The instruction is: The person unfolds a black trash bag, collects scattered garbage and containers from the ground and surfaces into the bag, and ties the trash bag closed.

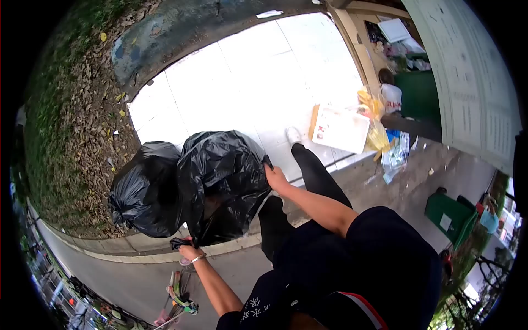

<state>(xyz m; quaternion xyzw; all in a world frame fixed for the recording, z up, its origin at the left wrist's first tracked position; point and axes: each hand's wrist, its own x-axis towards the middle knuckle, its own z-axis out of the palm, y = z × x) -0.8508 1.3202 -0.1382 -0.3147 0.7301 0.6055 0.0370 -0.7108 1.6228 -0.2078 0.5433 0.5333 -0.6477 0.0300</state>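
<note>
A large black garbage bag (223, 170) stands in front of me with its mouth spread toward me; its inside is dark and I cannot make out the contents. My right hand (276, 177) is closed on the bag's rim at the right side. Lower left, my left hand (190, 250) grips a bunched black piece of plastic at the near edge of the same bag. A bracelet circles that wrist. Touching the bag on its left sits a second black garbage bag (146, 190), full and gathered at its end.
A white foam box (341, 129) lies on the pale tiles beside yellow plastic bags (377, 132). Litter and a green bin (418, 96) fill the shelter at right. Another green bin (451, 220) stands on the road. A curb (126, 245) runs below the bags; dry leaves (91, 121) cover the left verge.
</note>
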